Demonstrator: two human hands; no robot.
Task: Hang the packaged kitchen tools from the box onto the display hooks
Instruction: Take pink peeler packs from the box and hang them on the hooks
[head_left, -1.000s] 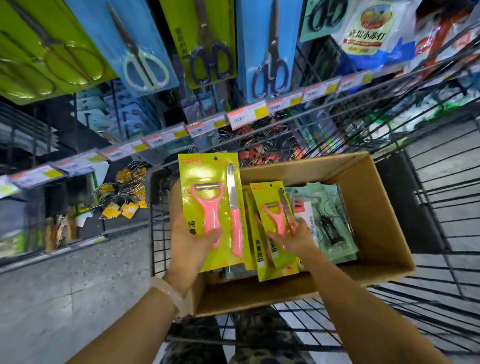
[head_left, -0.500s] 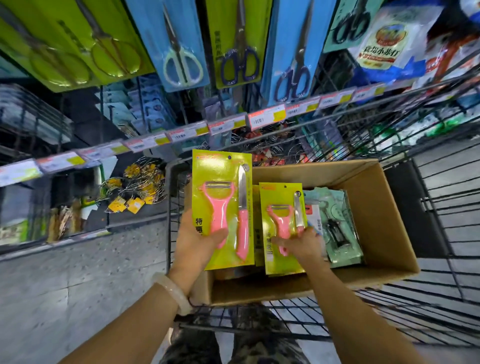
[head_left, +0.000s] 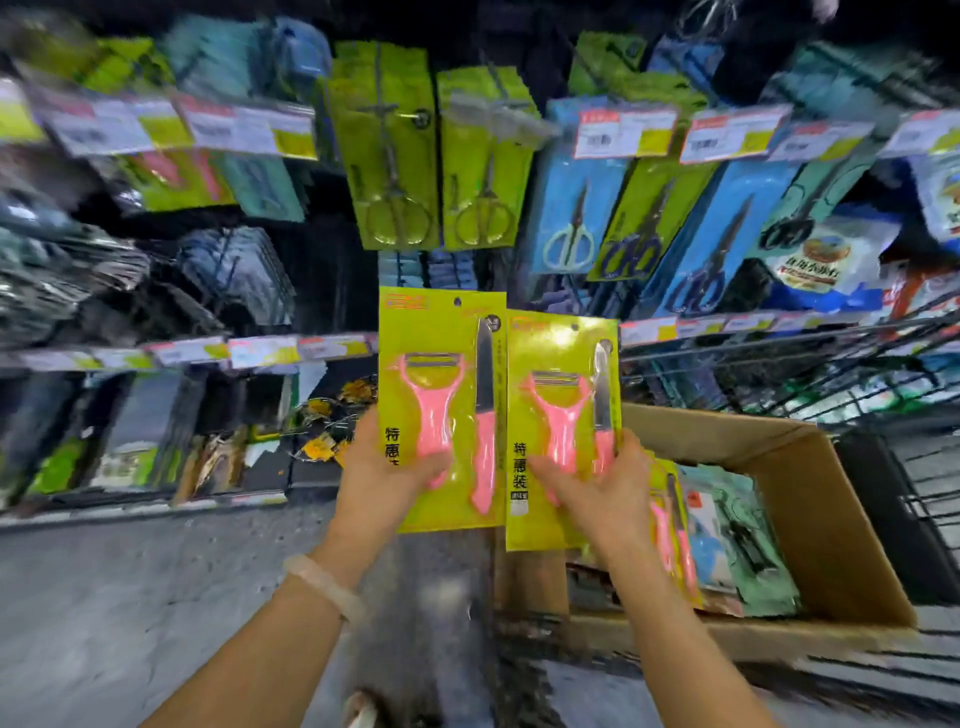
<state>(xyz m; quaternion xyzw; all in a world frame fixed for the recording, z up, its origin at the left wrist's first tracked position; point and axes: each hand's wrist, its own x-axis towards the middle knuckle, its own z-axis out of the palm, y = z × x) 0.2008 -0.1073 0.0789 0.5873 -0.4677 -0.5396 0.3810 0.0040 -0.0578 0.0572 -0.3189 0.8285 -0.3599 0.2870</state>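
Observation:
My left hand grips the lower left of a yellow-green card pack holding a pink peeler and a pink-handled knife. My right hand grips a second, identical pack just to its right. Both packs stand upright side by side, raised in front of the display. Each has a small hang hole at the top. The cardboard box sits at lower right in a wire cart, with more yellow packs and teal packs inside. The view is blurred by motion.
Packaged scissors hang on hooks above, in yellow-green and blue cards. Price label strips run along the shelf rails. The black wire cart is at right. Grey floor lies at lower left.
Both hands have risen from the box, each carrying a peeler pack up toward the display. The right-hand pack is out of the box now. The view has tilted upward.

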